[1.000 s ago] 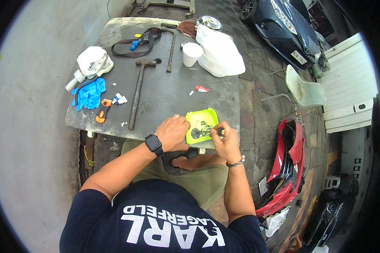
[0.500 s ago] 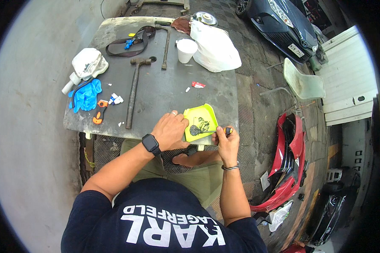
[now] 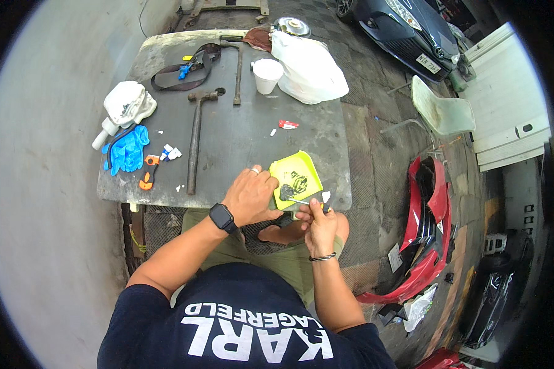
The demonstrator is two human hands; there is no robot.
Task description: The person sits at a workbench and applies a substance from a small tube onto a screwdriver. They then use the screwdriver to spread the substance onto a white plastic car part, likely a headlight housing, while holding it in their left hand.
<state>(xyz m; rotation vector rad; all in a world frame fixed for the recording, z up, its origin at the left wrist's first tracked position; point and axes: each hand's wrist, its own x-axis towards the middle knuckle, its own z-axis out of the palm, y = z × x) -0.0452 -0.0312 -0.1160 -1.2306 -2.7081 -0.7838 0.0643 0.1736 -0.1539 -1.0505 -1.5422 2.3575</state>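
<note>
A shallow yellow-green plastic tray (image 3: 284, 167) lies at the table's front edge. My left hand (image 3: 252, 195) grips its left side, the thumb near the front corner. Inside, dark grey paste is smeared across the bottom, with a thicker lump (image 3: 287, 192) near the front left. My right hand (image 3: 319, 229), in front of the tray, is closed around a screwdriver (image 3: 326, 208) with a black and yellow handle. Its thin metal shaft reaches over the tray's front rim, and the tip is in the lump. Just right of the tray sits a small white piece (image 3: 326, 195).
The dark table (image 3: 240, 141) also bears a hammer (image 3: 194, 141), a long metal bar tool (image 3: 238, 74), a white cup (image 3: 267, 75), a white plastic bag (image 3: 308, 67), blue gloves (image 3: 128, 149) and an orange-black cutter (image 3: 148, 172). A red car bumper (image 3: 434, 246) lies on the floor at right.
My right hand has shifted left and nearer my body, turning the screwdriver handle lower. The small white piece beside the tray now shows. My left hand keeps its hold on the tray.
</note>
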